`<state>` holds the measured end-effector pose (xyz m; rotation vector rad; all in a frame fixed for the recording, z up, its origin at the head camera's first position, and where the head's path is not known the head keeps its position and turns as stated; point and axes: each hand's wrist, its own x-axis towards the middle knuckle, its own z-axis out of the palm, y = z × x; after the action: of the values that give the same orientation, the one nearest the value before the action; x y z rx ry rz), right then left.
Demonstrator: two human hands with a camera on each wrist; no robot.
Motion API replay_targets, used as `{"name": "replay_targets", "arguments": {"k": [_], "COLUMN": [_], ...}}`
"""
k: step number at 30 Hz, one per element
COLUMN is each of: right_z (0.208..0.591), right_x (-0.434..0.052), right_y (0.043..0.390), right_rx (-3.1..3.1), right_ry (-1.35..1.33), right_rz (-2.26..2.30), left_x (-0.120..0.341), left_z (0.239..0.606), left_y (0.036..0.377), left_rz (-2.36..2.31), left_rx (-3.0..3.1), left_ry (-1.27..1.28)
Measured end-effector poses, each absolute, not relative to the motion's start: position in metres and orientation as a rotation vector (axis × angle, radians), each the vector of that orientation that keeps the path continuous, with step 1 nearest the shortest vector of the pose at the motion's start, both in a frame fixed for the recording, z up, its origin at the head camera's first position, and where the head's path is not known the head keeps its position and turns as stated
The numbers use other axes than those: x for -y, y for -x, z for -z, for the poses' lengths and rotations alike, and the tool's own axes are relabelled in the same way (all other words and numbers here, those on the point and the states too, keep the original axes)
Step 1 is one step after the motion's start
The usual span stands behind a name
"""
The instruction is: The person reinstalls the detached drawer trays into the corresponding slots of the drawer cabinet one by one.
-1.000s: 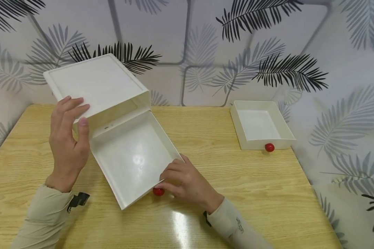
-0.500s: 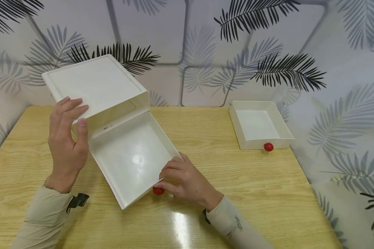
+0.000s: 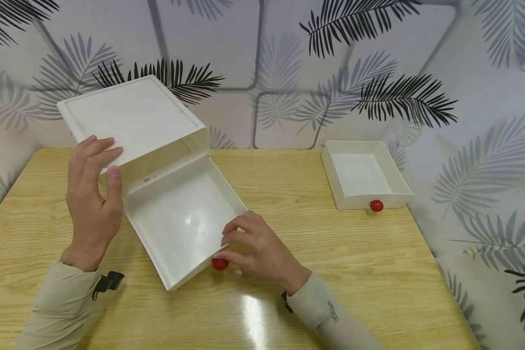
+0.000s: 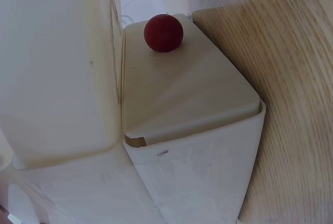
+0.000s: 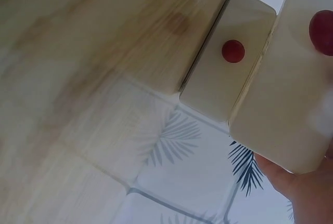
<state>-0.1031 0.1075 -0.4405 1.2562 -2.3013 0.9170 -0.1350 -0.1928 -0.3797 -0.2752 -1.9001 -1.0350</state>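
A white cabinet (image 3: 131, 121) with an open front stands at the left. Its large upper drawer (image 3: 185, 221), bare inside, is pulled well out. My right hand (image 3: 262, 250) pinches this drawer's front wall near the right corner, fingers over the rim and thumb outside, beside the red knob (image 3: 220, 264). My left hand (image 3: 94, 194) rests on the cabinet's left front corner, fingertips on top and thumb at the front edge. In the left wrist view, a lower drawer (image 4: 182, 89) with a round red knob (image 4: 163, 33) sits pushed in under the large one; the right wrist view shows that lower drawer (image 5: 218, 78) too.
A separate smaller white drawer (image 3: 363, 175) with a red knob (image 3: 376, 205) lies at the back right of the wooden table (image 3: 332, 272). Behind the table stands a wall (image 3: 288, 116) with a leaf pattern.
The large drawer has slid slightly toward the cabinet, my right hand moving along with it. My left hand stays in place on the cabinet.
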Motion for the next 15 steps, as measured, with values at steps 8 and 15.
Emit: {"name": "replay_targets", "arguments": {"k": [8,15], "right_z": [0.4389,0.4392], "right_x": [-0.1047,-0.1030], "right_y": [0.1027,0.1027], "right_rx": [2.356,2.434], "right_ry": [-1.155,-1.004], "right_rz": [-0.996,-1.126], "left_x": [0.1934,0.1947], "left_z": [0.3804,0.3820], "left_y": [0.1358,0.1367], "left_rz": [1.034,1.033], "left_rx": [1.897,1.898], "left_ry": [0.282,0.280]}}
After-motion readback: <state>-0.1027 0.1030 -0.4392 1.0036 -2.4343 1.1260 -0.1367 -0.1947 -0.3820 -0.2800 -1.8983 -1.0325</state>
